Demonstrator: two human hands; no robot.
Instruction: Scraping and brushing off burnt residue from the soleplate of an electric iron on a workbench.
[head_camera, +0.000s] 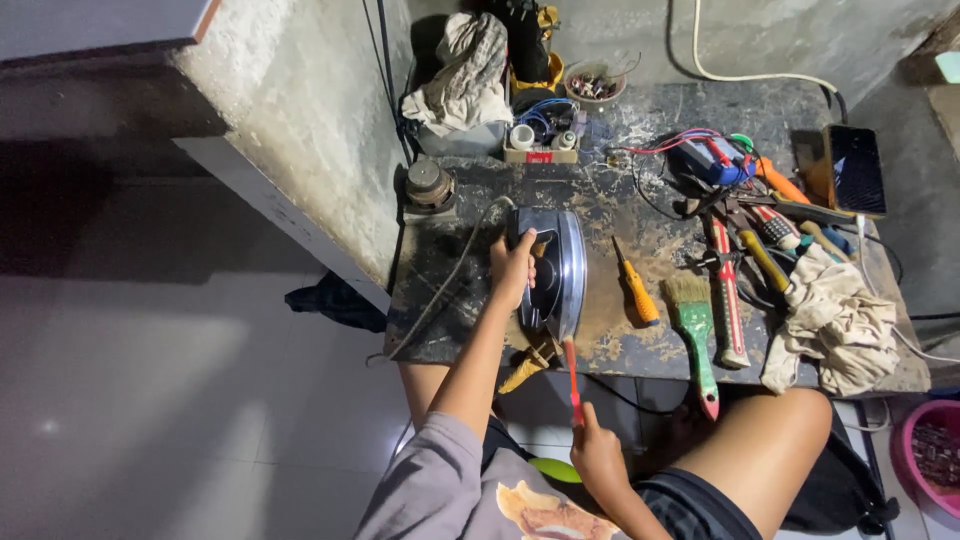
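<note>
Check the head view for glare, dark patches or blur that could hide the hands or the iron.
Head view: sharp overall. Bright sheen on the iron soleplate, shape still readable. Left hand on the iron and right hand holding the red screwdriver are evenly lit. Floor glare at left, deep shadow upper left; wide-angle bending at edges.

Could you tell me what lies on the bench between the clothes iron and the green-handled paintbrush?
In the head view, an orange-handled screwdriver lies between the iron and the paintbrush.

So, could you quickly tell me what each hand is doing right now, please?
Left hand: closed around the clothes iron, which stands on its side on the workbench.
Right hand: closed on a red-handled screwdriver, tip at the iron.
</note>
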